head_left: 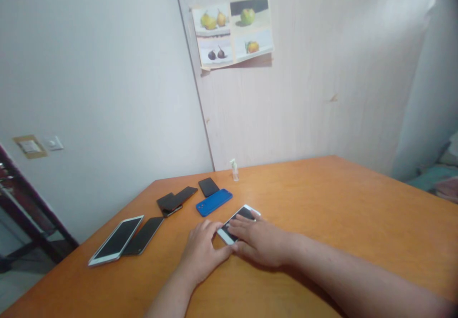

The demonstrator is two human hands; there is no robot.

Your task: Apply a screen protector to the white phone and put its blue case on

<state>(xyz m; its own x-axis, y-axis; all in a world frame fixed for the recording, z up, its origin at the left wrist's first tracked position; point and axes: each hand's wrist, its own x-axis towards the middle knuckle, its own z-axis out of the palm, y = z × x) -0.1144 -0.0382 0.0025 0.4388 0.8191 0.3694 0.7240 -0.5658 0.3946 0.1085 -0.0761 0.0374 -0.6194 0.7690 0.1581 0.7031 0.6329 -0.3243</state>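
Two devices lie side by side toward the left of the orange-brown table: a large white device with a dark screen, then a dark phone. Farther along, one black phone rests slantwise over another. Next comes the left hand, thumb and fingers parted in a wide curve, touching the near left end of a white phone; whether they grip it, I cannot tell. Beyond lie a small black device and a blue-backed phone. The white phone lies on the table between the hands, set slantwise, white-framed around a dark screen. Over it, the right hand is laid flat, its fingers loosely extended across the screen, unclenched.
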